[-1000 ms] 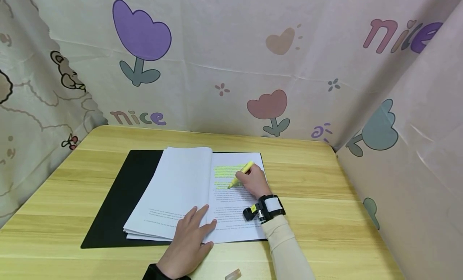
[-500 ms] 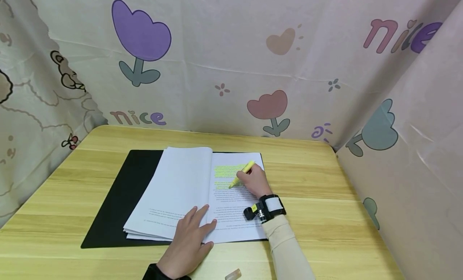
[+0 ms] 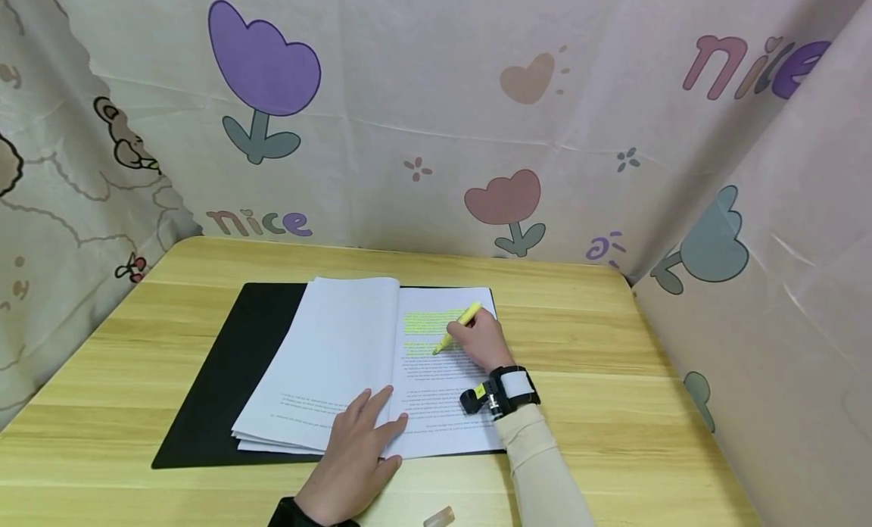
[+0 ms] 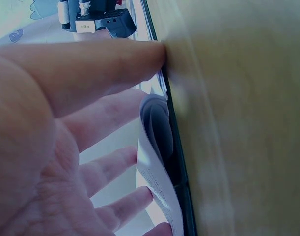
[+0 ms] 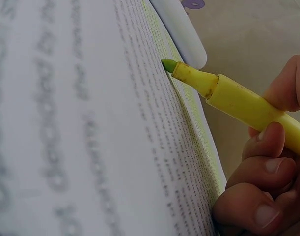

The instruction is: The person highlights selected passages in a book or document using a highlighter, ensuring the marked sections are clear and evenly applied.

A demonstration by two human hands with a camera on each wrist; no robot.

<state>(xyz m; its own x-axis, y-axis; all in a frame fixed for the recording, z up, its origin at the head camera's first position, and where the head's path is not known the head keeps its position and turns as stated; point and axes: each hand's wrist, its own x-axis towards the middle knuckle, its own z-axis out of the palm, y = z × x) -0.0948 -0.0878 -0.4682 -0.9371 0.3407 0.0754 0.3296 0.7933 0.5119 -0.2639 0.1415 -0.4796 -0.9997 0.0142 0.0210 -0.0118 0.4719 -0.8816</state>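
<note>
My right hand (image 3: pixel 485 341) pinches a yellow highlighter (image 5: pixel 253 105), its tip right at a line of print on the right-hand page (image 3: pixel 443 398). Yellow bands (image 3: pixel 432 322) cover the lines at the top of that page. My left hand (image 3: pixel 354 459) lies with fingers spread near the fold of the open document, touching the lower part of its left-hand pages (image 3: pixel 334 345). In the left wrist view, those fingers (image 4: pixel 110 167) rest on the curled paper edge (image 4: pixel 157 162), while the thumb reaches the black cover's edge.
The document lies in a black folder (image 3: pixel 218 383) on a wooden table (image 3: pixel 586 360). A small translucent cap (image 3: pixel 439 516) lies near the front edge. Patterned cloth (image 3: pixel 409 80) hangs behind and along both sides. Each wrist wears a black strap; a camera (image 3: pixel 477 398) sits on the right one.
The highlighter tip and my right hand have moved slightly to the right along the line, and the yellow stroke there is a little longer. My left hand has stayed in place.
</note>
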